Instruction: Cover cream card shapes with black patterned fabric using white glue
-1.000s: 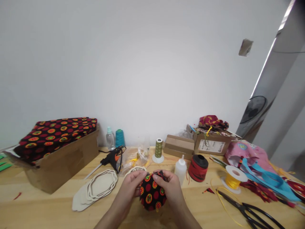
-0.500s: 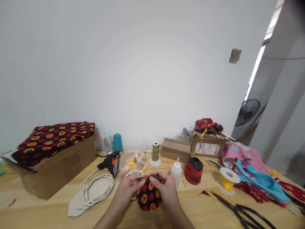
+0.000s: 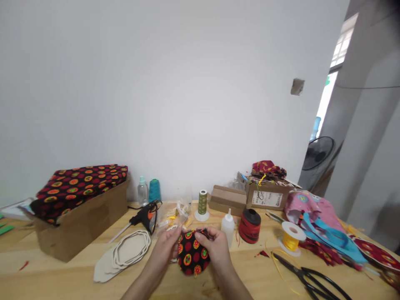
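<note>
A small rounded pouch (image 3: 192, 256) of black cloth with red, yellow and green flower dots hangs between my two hands over the table. My left hand (image 3: 168, 246) pinches its upper left edge, and my right hand (image 3: 215, 246) grips the upper right edge with the thumb lying on the front. Bits of yellow thread show at the pouch's top and bottom. Just behind my left hand lies a pale cut-out wooden piece (image 3: 173, 228), mostly hidden. A white squeeze bottle (image 3: 228, 228) stands beyond my right hand.
On the left are a cardboard box (image 3: 84, 227) of dotted cloth, pale frames (image 3: 131, 248) and a glue gun (image 3: 145, 216). Centre back stands a green thread spool (image 3: 203, 204). To the right are red thread (image 3: 250, 227), a yellow cord spool (image 3: 291, 239), black scissors (image 3: 308, 275) and blue ribbon (image 3: 334, 239).
The view has shifted slightly, so the tabletop things appear moved. My left fingers have slid toward the pouch's left side, and its top edge looks flatter; both hands still hold it.
</note>
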